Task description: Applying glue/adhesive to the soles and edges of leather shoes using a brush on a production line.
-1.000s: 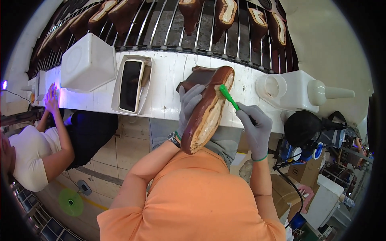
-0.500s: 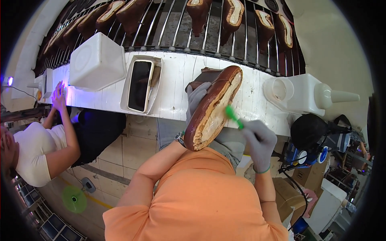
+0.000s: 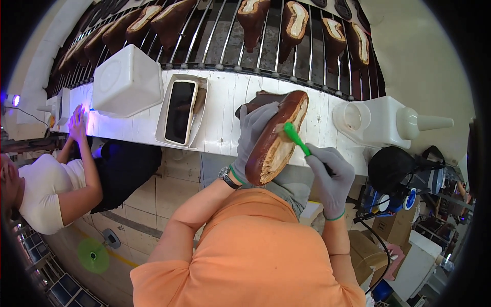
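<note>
My left hand (image 3: 250, 134), in a grey glove, is closed around the side of a brown leather shoe upper (image 3: 262, 148). The shoe is tilted, its unsoled bottom turned up and to the right, showing a pale middle and a tan edge. Pinched in my gloved right hand (image 3: 332, 179) is a small green-handled brush (image 3: 298, 138), similar to a toothbrush. Its head meets the shoe's upper side near the bottom's edge, close to my left fingertips. Between the shoe and a white squeeze bottle (image 3: 386, 120) stands a clear cup (image 3: 353, 116).
A phone (image 3: 180, 112) lies in a shallow white tray (image 3: 203, 83). Left of it stands a white plastic container (image 3: 125, 82). Beyond the white bench (image 3: 225, 87), a metal-rod rack (image 3: 221, 36) carries several brown shoes. A co-worker (image 3: 56, 189) sits at the left. Boxes (image 3: 365, 253) stand lower right.
The shoe has turned so its side shows more, and my left hand now wraps further over it. The brush has gone from the bottom's middle to the upper edge.
</note>
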The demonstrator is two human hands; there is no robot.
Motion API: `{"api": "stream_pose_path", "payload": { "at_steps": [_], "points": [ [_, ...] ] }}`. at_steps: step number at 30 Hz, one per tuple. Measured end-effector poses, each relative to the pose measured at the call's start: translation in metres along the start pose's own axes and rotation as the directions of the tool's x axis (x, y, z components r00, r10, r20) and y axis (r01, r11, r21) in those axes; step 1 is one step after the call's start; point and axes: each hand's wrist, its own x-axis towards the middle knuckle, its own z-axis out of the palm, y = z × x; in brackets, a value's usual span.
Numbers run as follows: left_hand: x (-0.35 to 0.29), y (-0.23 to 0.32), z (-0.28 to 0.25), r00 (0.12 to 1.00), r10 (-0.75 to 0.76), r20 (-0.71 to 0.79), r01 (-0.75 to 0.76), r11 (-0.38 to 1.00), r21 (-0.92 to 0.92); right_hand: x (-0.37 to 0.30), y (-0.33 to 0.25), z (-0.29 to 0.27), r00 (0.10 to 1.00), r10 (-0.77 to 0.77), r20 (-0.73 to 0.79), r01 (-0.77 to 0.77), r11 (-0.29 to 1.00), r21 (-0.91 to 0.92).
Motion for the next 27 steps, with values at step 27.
{"api": "stream_pose_path", "payload": {
  "at_steps": [27],
  "points": [
    [0.062,0.104,-0.073,0.656,0.032,0.754,-0.136,0.988,0.076,0.034,-0.053,-0.037,0.761,-0.622,0.184,0.637,0.663,-0.394]
  ]
}}
